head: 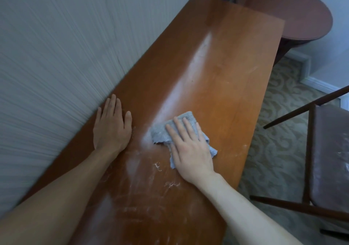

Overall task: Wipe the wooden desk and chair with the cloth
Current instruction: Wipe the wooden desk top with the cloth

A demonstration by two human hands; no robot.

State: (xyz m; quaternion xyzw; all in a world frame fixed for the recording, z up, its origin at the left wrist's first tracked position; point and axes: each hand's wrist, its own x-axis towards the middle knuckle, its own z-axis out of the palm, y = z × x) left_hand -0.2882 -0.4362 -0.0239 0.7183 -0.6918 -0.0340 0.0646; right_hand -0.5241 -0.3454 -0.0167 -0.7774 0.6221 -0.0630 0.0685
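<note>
Our right hand (190,146) presses flat, fingers straight, on the soft, limp grey-blue cloth (164,133), likely to bunch, while our open left hand (111,125) braces the glossy orange-brown wooden desk (236,65).

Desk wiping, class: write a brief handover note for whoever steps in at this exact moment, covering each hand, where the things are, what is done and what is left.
Left hand: flat on the wooden desk near the wall edge, fingers straight, holding nothing.
Right hand: fingers straight, pressing the grey cloth flat on the desk's middle.
Chair: stands to the right of the desk, apart from it; whitish marks show on its seat.
Done: wiping is under way mid-desk.
Left: white smears and streaks on the near desk part, faint marks near its right edge, then the chair.
</note>
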